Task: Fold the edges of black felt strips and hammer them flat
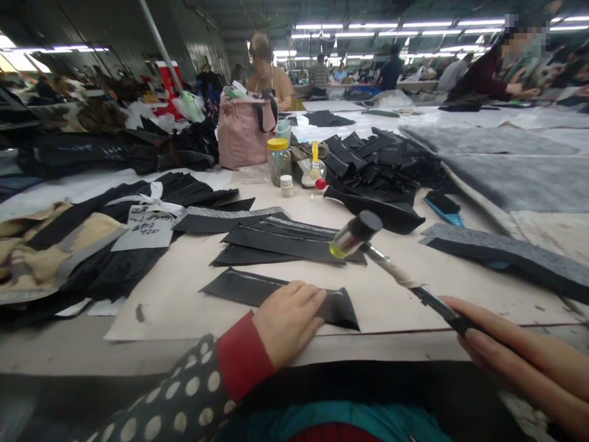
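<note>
Here's your worktable [69, 341], running wide, with a pale board [170, 310] laid across it in front of you. Grey sheets [501, 159] spread over the far right, and people work beyond. On your left, a big bundle of black strips [110, 264], tied with white ribbon and tagged with a handwritten label [145, 228], crowds over the board's edge; straight ahead, a heap of black pieces [386, 162] fills the back, with a pink bag [242, 135] to its left. A grey-topped strip [501, 258] lies well off to the right. Closer in, a loose stack of dark strips [285, 239] sits just beyond the black piece [243, 288] at the board's near edge, leaving little room on that side. Your left hand [289, 322] is down on that piece, covering part of it, fingers flat and close together. Your right hand [529, 356] has thumb and fingers pinching the dark handle of a hammer [399, 274], whose head, black one end and yellowish the other, blocks your view of the stack's right end; whether it touches, you can't tell from here. Behind the stack, out of the way, stand a yellow-lidded jar [279, 164], a yellow-handled brush [315, 161], a little white bottle [286, 186] and a red cap [321, 183].
</note>
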{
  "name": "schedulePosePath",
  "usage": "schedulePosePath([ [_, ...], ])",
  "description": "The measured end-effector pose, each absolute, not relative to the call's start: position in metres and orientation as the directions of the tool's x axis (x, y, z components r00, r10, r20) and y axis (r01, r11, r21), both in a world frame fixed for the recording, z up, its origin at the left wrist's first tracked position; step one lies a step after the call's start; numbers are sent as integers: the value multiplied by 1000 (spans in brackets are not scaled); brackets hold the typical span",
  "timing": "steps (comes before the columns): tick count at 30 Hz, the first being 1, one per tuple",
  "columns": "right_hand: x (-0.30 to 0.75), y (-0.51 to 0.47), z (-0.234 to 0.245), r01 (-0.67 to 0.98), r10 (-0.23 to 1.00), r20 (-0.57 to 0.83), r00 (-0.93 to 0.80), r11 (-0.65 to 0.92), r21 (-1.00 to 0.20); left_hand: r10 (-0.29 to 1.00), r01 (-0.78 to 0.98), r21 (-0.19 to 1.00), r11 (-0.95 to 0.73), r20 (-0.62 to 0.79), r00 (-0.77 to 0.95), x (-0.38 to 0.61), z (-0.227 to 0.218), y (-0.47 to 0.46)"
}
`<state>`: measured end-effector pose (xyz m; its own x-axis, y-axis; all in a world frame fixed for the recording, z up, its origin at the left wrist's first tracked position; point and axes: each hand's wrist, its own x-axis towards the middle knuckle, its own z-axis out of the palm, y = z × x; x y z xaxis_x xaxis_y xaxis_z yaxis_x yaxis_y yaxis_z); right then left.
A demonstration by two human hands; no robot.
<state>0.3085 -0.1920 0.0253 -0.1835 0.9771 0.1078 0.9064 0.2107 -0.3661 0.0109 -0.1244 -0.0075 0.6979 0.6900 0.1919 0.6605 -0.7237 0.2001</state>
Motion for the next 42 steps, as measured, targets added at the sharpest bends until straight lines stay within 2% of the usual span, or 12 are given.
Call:
schedulePosePath([
  [4, 310, -191, 10, 872, 929, 59, -366, 364, -327, 711, 667, 247, -703, 220, 668, 6, -10, -128],
  [7, 309, -188, 13, 813, 850, -94, -518, 455, -362, 714, 666, 257, -700, 234, 660, 3, -11, -131],
  [9, 307, -187, 23, 829, 866, -106, -489, 423, -367, 713, 670, 246, -701, 252, 654, 2, -13, -133],
  [13, 300, -193, 29, 902, 956, 135, -259, 289, -319, 719, 695, 200, -690, 293, 630, 1, -16, -137],
  [19, 283, -197, 10, 846, 932, 22, -362, 339, -412, 758, 733, 220, -644, 316, 571, 0, -17, -143],
  [22, 278, -194, 18, 859, 958, 108, -265, 285, -426, 753, 734, 216, -644, 344, 560, 0, -19, -147],
  [24, 275, -190, 20, 857, 950, 144, -277, 313, -410, 762, 749, 203, -630, 344, 548, 0, -19, -150],
  [29, 267, -178, 16, 831, 911, 12, -411, 380, -407, 803, 795, 185, -578, 306, 512, -1, -18, -157],
  [34, 258, -180, 22, 826, 912, 171, -374, 411, -386, 821, 798, 235, -555, 311, 479, -2, -20, -162],
  [36, 252, -181, 19, 844, 929, 144, -342, 371, -387, 826, 795, 253, -552, 294, 480, -3, -21, -162],
  [39, 246, -179, 19, 828, 918, 29, -396, 371, -420, 834, 800, 258, -541, 282, 473, -3, -21, -163],
  [42, 243, -175, 26, 808, 921, 119, -372, 384, -448, 832, 800, 257, -542, 296, 469, -3, -21, -163],
])
